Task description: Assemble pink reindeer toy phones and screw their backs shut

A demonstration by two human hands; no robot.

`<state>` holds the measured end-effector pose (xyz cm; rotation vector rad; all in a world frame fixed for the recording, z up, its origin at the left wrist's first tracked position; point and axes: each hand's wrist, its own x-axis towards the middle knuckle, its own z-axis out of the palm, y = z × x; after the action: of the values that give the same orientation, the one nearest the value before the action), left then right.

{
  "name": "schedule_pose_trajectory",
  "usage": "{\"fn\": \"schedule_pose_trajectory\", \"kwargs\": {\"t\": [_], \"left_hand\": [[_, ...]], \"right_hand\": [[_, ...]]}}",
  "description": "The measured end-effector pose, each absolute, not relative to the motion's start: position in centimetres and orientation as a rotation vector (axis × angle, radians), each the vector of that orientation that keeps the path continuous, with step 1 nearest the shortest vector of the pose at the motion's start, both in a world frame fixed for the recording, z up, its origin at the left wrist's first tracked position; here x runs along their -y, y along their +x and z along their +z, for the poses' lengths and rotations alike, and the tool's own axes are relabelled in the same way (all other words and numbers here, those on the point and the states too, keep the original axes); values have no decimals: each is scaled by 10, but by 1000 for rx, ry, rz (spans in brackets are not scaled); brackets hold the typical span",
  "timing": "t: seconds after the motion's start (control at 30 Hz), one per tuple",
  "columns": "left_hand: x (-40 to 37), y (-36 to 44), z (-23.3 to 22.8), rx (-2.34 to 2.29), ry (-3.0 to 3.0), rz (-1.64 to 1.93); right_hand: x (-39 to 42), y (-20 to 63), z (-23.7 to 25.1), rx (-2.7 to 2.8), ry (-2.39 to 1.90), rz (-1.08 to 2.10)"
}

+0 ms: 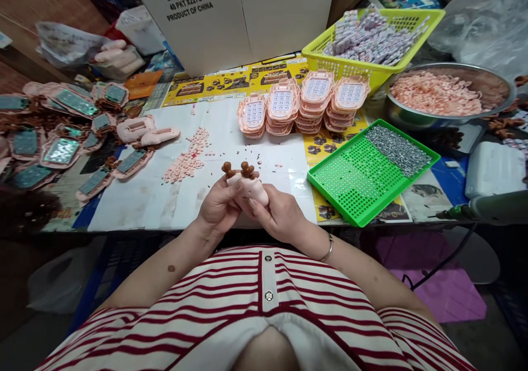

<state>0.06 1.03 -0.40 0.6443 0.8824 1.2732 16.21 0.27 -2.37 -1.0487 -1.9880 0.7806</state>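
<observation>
Between both hands, just off the table's front edge, is a pale pink plastic toy shell (252, 190) with two brown antler-like knobs (246, 169) on its far side. My left hand (219, 205) is wrapped around its left part, thumb on top. The fingers of my right hand (284, 212) close on its right end, thumb pressed along the near side. The shell's underside is hidden by my fingers. Beyond them on white sheeting lies a scatter of small pale pink round pieces (192, 156), with tiny dark bits nearby.
Stacked pink keypad panels (282, 100) stand at the back. A green tray of screws (350, 208), a yellow basket (342, 65) and a steel bowl (449, 119) of pink parts are right. A power screwdriver (487, 208) juts in; pink shells with circuit boards (61, 151) pile left.
</observation>
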Motion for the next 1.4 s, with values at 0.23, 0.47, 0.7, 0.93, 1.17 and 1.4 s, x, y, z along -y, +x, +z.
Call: {"fn": "schedule_pose_trajectory", "kwargs": {"t": [0.23,0.47,0.7,0.93,1.17,1.4], "left_hand": [[-2,3,-5,-1010,1025,1355],[3,1,5,-1081,1340,1365],[10,11,7,-1229,1274,1316],[5,13,16,-1289,1326,1309],[-10,-5,11,-873,647,1271],[-5,-1,1,-790,487,1316]], "right_hand": [[-9,160,-43,1519,-882,1304],[-2,151,-56,1301,-773,1385],[-5,143,-52,838,-712,1664],[-5,142,-56,849,-782,1617],[-13,148,-29,1609,-1012,1266],[-3,137,-33,1691,-1001,1092]]}}
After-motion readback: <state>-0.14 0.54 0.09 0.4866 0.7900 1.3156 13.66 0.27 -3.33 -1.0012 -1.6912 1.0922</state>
